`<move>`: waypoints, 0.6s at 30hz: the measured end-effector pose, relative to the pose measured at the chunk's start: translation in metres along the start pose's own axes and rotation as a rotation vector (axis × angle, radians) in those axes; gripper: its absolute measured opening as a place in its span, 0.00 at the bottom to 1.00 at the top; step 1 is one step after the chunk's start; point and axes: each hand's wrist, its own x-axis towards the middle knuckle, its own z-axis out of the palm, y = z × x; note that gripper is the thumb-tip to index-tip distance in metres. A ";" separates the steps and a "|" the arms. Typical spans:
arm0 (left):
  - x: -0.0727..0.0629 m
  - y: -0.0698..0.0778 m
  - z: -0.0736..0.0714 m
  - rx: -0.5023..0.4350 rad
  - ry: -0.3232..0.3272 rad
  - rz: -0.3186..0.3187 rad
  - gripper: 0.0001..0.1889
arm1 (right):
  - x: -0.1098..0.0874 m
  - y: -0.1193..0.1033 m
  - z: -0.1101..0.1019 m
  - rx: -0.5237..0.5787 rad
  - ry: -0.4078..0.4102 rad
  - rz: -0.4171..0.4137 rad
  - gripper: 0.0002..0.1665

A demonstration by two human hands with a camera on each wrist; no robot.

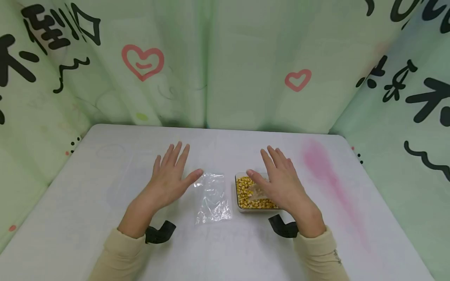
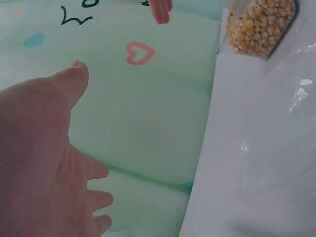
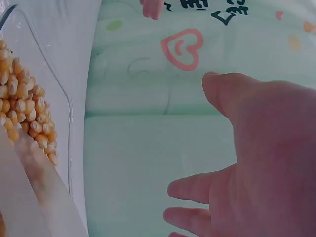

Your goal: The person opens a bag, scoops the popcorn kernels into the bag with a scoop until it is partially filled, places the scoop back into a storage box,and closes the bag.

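My left hand (image 1: 168, 178) hovers over the table with its fingers spread and straight, holding nothing. A clear plastic bag (image 1: 214, 201) lies flat just right of it. My right hand (image 1: 285, 186), fingers likewise extended and free of any object, overlaps the right part of a clear rectangular container (image 1: 258, 211) in the head view. Yellow corn kernels (image 1: 243, 192) fill that container. On top of the kernels rests a translucent, whitish piece (image 1: 256, 192), partly hidden by the right hand; it also shows at the lower left of the right wrist view.
The white table (image 1: 88, 218) has a pink stain (image 1: 327, 171) on its right side. Green curtains (image 1: 242, 78) with hearts and black lettering surround its back and sides. A black strap piece (image 1: 159, 233) juts from the left wrist, another (image 1: 283, 227) from the right.
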 end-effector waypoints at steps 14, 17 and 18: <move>-0.007 -0.005 0.004 -0.292 0.025 -0.022 0.44 | 0.003 -0.023 0.019 0.209 0.026 0.028 0.46; -0.009 -0.006 0.003 -0.336 0.004 -0.021 0.44 | 0.004 -0.029 0.022 0.258 0.030 0.030 0.44; -0.009 -0.007 0.002 -0.351 -0.003 -0.021 0.44 | 0.004 -0.031 0.022 0.273 0.031 0.029 0.43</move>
